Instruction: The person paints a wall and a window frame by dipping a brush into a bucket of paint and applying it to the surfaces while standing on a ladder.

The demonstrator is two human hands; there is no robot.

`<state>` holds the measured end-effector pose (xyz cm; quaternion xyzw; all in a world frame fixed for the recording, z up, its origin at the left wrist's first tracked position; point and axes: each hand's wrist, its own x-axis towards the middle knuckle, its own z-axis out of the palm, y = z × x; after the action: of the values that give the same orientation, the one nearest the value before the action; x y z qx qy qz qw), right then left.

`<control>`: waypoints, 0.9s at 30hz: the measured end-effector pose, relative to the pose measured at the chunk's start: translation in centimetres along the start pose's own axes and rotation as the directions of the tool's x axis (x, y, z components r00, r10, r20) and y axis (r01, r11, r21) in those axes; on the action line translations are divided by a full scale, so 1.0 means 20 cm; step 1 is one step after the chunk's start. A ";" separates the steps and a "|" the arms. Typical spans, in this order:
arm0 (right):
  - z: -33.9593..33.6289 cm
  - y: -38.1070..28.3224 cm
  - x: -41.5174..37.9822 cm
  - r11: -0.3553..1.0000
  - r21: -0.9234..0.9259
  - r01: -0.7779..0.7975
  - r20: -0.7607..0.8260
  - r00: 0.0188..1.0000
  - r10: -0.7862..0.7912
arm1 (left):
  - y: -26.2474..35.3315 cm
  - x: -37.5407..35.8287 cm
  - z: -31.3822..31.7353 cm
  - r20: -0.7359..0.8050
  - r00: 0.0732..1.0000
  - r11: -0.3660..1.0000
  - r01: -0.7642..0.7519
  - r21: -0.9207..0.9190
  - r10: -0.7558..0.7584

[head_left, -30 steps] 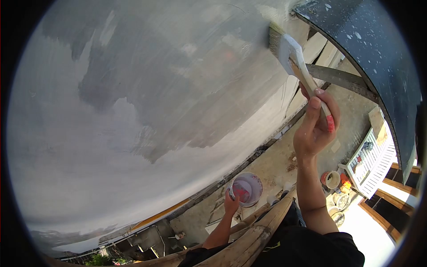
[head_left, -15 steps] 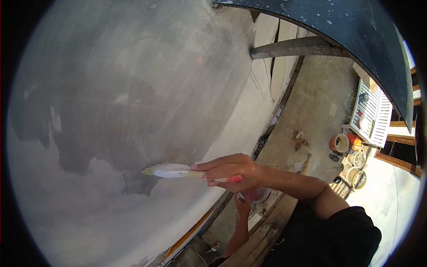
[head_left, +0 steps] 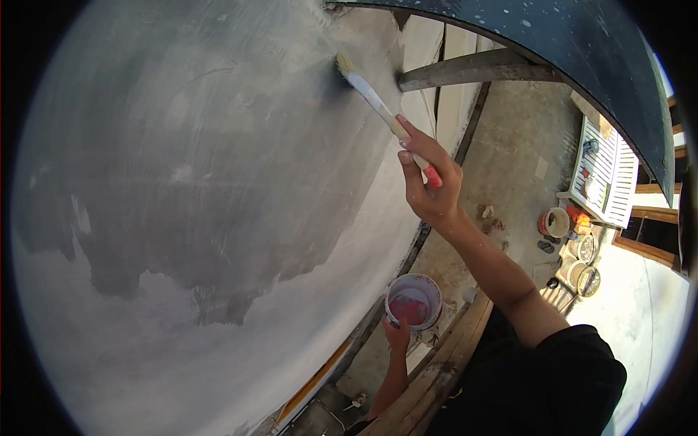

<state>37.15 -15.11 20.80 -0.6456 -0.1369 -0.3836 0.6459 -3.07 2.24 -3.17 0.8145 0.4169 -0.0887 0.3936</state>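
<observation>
My right hand [head_left: 436, 178] is closed round the handle of a paintbrush [head_left: 378, 105], which has a pale handle with a red end. Its bristles are up at the grey wall [head_left: 182, 131], near the upper right of the coated area. Lower down, my left hand [head_left: 396, 336] grips the rim of a white bucket [head_left: 413, 294] with reddish paint marks and some pale liquid inside. The wall carries a darker grey, streaky patch with a ragged lower edge over a lighter surface.
A dark paint-spattered awning [head_left: 567, 51] juts overhead, propped by a wooden beam [head_left: 480, 70]. A wooden pole [head_left: 443, 363] runs between me and the wall. Below on the ground are a white slatted bench [head_left: 607, 171], a bucket [head_left: 555, 222] and several other containers.
My right hand has swung the paintbrush up the wall, from the lower edge of the dark patch to near the awning. The bucket in my left hand now shows more fully.
</observation>
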 end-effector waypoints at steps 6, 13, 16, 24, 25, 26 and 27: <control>0.05 -0.40 -0.51 0.875 0.479 -0.073 0.333 0.937 -0.104 | -0.15 0.06 0.02 0.086 0.995 0.999 -0.050 -0.008 0.051; -0.08 -0.15 -0.37 0.785 0.393 -0.479 0.603 0.779 0.173 | 0.08 -0.01 -0.03 0.039 0.998 0.998 0.049 -0.032 -0.048; -0.20 0.11 -0.21 0.899 0.290 -0.326 0.384 0.901 0.203 | 0.09 -0.03 -0.03 0.018 0.996 0.996 0.090 -0.005 -0.090; -0.16 0.30 -0.06 0.929 0.158 -0.334 -0.028 0.939 0.342 | 0.04 -0.01 -0.02 0.060 0.994 0.995 0.095 -0.042 -0.092; -0.13 0.26 -0.14 0.975 0.063 -0.211 0.018 0.977 0.211 | 0.07 -0.02 -0.04 0.062 0.992 0.994 0.111 -0.024 -0.110; -0.09 0.19 -0.22 0.985 0.076 -0.155 0.057 0.987 0.151 | 0.08 -0.03 -0.04 0.041 0.993 0.993 0.109 -0.039 -0.108; -0.07 0.09 -0.30 0.985 0.094 -0.145 0.102 0.986 0.135 | 0.09 -0.04 -0.03 0.021 0.994 0.993 0.108 -0.055 -0.106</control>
<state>33.92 -14.78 15.17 -0.6375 -0.1410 -0.2988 0.6960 -2.42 1.56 -1.43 0.7788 0.4587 -0.1054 0.4148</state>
